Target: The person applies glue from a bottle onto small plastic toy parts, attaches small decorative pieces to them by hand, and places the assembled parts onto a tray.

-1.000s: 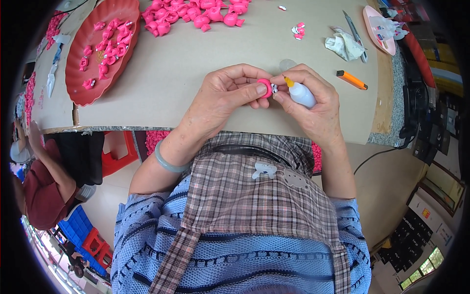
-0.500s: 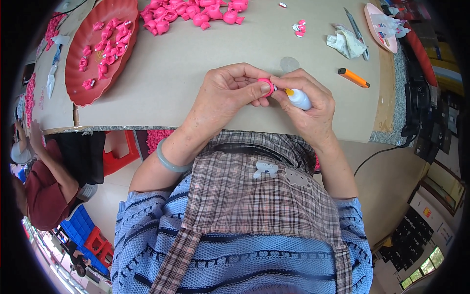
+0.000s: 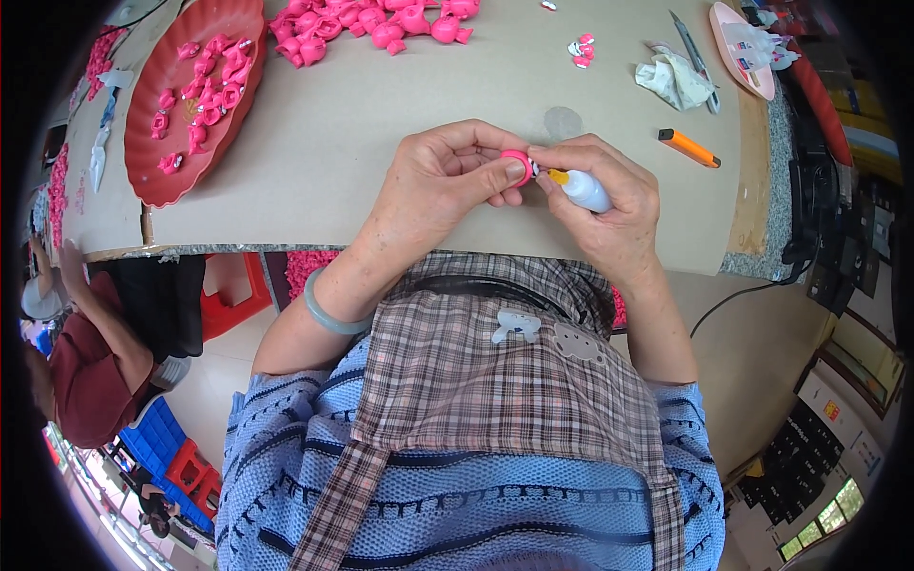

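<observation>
My left hand (image 3: 440, 186) is closed in a pinch on a small round pink plastic piece (image 3: 516, 162), just above the near part of the table. A small white part (image 3: 534, 167) shows at the piece's right side. My right hand (image 3: 621, 205) is wrapped round a small white squeeze bottle (image 3: 587, 193) with a yellow-orange cap, tilted toward the pink piece. The right fingertips and the bottle's front end are close to the piece; whether they touch it I cannot tell.
A red scalloped tray (image 3: 143, 143) with pink pieces is at left. Pink figures (image 3: 386, 33) are heaped at the far edge. To the right lie small pink-and-white parts (image 3: 582, 50), a crumpled cloth (image 3: 674, 81), an orange pen (image 3: 689, 148) and a pink dish (image 3: 754, 84) with bottles.
My right hand has shifted slightly right with the bottle. My left hand still holds the pink piece in nearly the same place.
</observation>
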The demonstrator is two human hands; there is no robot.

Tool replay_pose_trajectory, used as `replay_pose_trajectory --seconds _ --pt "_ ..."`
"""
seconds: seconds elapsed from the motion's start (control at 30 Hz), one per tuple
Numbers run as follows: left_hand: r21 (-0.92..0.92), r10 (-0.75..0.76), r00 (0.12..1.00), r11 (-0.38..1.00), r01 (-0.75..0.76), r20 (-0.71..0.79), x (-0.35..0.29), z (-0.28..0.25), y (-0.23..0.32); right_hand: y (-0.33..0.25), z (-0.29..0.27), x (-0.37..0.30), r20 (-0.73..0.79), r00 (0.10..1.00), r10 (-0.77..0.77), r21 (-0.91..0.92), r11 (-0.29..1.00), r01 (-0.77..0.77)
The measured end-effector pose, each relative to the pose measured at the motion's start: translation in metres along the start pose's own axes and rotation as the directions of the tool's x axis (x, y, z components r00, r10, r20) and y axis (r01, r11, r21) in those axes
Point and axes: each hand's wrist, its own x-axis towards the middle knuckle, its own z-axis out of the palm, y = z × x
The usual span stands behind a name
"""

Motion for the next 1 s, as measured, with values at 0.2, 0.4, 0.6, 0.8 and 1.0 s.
replay_pose_trajectory --seconds 0.2,0.4,0.6,0.8,1.0 --pt "0.000 -0.002 1.000 1.000 0.002 0.002 0.000 -0.001 -0.001 -0.001 0.000 0.000 -0.012 0.996 -0.093 -0.122 0.988 0.091" --pt "0.015 -0.004 1.000 1.000 0.005 -0.025 -0.002 0.003 -0.001 0.001 0.002 0.000 -0.017 0.970 -0.241 -0.222 0.947 0.231" --pt "0.018 -0.002 0.997 1.000 0.003 -0.073 -0.004 0.008 -0.001 0.004 0.004 -0.003 -0.019 0.953 -0.303 -0.284 0.915 0.285" --pt "0.041 0.026 0.995 0.999 -0.022 -0.093 -0.005 0.010 -0.006 0.009 0.008 -0.007 -0.031 0.953 -0.303 -0.255 0.924 0.285" --pt "0.058 0.063 0.992 0.997 -0.057 -0.110 -0.006 0.010 -0.006 0.009 0.011 -0.007 -0.048 0.952 -0.304 -0.249 0.926 0.283"
